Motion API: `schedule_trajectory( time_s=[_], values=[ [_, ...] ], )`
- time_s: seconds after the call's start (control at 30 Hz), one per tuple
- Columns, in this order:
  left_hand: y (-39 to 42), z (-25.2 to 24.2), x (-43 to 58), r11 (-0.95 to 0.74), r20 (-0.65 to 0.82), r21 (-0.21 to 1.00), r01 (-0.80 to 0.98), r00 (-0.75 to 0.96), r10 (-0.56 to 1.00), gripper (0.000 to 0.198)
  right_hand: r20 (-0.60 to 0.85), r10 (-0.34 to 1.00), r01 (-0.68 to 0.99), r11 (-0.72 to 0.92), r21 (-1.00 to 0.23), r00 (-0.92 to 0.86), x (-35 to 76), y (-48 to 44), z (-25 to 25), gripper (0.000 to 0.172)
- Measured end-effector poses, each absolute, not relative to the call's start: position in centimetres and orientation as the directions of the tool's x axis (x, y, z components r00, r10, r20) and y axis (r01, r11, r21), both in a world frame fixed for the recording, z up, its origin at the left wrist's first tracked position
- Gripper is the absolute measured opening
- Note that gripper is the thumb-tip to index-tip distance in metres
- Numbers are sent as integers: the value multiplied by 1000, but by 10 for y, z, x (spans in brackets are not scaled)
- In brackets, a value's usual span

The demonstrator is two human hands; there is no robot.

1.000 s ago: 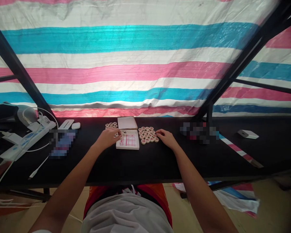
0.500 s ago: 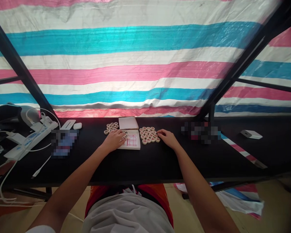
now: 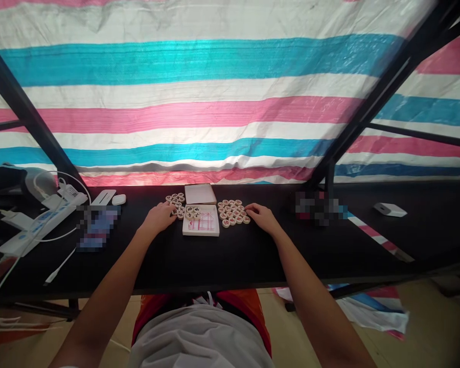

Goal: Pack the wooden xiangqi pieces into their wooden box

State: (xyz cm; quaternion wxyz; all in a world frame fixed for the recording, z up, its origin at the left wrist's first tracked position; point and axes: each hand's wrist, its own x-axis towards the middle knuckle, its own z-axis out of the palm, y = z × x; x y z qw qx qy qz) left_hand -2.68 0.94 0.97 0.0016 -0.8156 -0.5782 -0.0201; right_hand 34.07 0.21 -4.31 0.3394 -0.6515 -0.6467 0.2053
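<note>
My left hand (image 3: pixel 159 219) is at the black-lettered Chinese chess pieces (image 3: pixel 175 198), fingers closed on a piece at the group's near left side. Beside it, a shallow white box tray (image 3: pixel 201 232) with pink grid lines inside holds several black-lettered pieces (image 3: pixel 192 210) in its far left corner. My right hand (image 3: pixel 262 217) rests on the tabletop, its fingers loosely curved and slightly apart. Its fingertips touch the right edge of a cluster of red-lettered pieces (image 3: pixel 233 211), which lies flat to the right of the tray.
Behind the tray lies the white box lid (image 3: pixel 199 194). On the left of the black table (image 3: pixel 214 266) are a power strip (image 3: pixel 42 225), cables, a white earbud case (image 3: pixel 119 200) and a blurred phone (image 3: pixel 98 230). To the right sit a blurred dark object (image 3: pixel 318 208) and a white charger (image 3: pixel 390 209).
My left hand has moved left from the tray to the black-lettered pieces, leaving the pieces in the tray uncovered. My right hand stays beside the red-lettered pieces.
</note>
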Motion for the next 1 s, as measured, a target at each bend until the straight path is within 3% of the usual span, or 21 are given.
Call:
schedule_trajectory(
  time_s=[0.37, 0.47, 0.57, 0.67, 0.73, 1.0],
  values=[
    [7, 15, -27, -287, -32, 72, 955, 289, 957, 15, 185, 979, 706, 69, -705, 89, 341, 3, -44, 23],
    [4, 21, -28, -301, 97, 99, 949, 292, 952, 17, 183, 979, 706, 70, -705, 85, 342, 3, -45, 23],
    [-1, 26, -22, -409, 215, 216, 887, 365, 906, 21, 193, 977, 705, 78, -705, 86, 343, 3, -46, 23],
    [-4, 24, -13, -555, 95, 330, 764, 558, 825, 21, 193, 978, 705, 78, -705, 84, 344, 4, -46, 23],
    [-4, 20, -8, -612, 53, 344, 712, 636, 769, 20, 184, 980, 704, 75, -706, 80, 343, 4, -46, 23],
    [-5, 17, -4, -592, 43, 306, 746, 610, 791, 21, 177, 980, 699, 65, -712, 89, 343, 3, -47, 24]
  ],
)
